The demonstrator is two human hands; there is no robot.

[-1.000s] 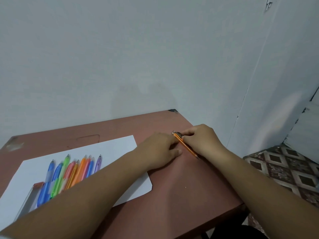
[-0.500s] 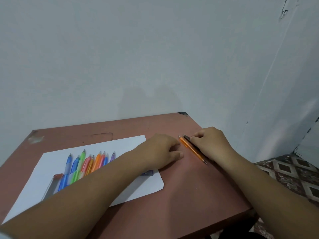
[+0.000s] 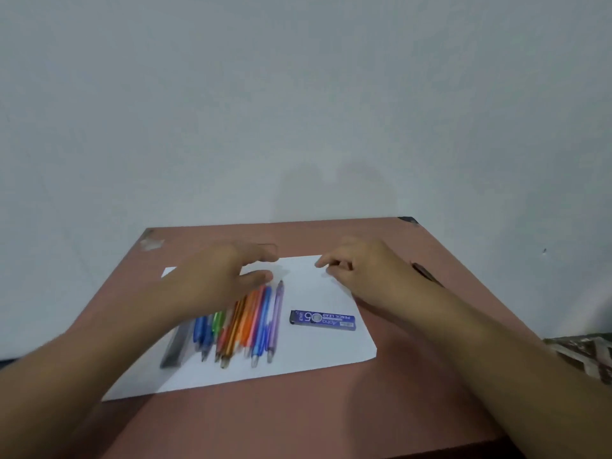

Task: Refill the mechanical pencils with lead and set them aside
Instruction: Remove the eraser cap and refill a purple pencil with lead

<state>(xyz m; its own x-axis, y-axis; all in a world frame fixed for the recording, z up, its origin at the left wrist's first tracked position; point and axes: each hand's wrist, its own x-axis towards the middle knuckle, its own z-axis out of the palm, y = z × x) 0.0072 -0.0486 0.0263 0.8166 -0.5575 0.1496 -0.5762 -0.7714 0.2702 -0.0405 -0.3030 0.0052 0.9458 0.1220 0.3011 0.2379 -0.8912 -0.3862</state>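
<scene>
Left hand (image 3: 218,279): hovers over the far ends of the pencil row, fingers loosely spread and holding nothing; it looks poised to pick the next pencil, though blur hides any contact.
Right hand (image 3: 361,266): over the far right part of the paper, fingers loosely curled with the tips drawn near one another; nothing can be seen between them.
Mechanical pencils (image 3: 245,321): a row of blue, green, orange, pink and purple barrels lying side by side on the left half of the paper, tips toward the near edge, probably grouped so each can be taken in turn.
Lead case (image 3: 323,320): a blue case printed "PENCIL LEAD", flat on the paper just right of the purple pencil, within easy reach of both hands.
Paper (image 3: 331,352): a white sheet on the counter (image 3: 298,422), likely there so thin leads show up.
Set-aside pencil (image 3: 425,273): a dark slim shape near the counter's right edge, apart from the row, mostly hidden behind the right wrist.
Grey case (image 3: 174,349): at the row's left end, too blurred to identify.
</scene>
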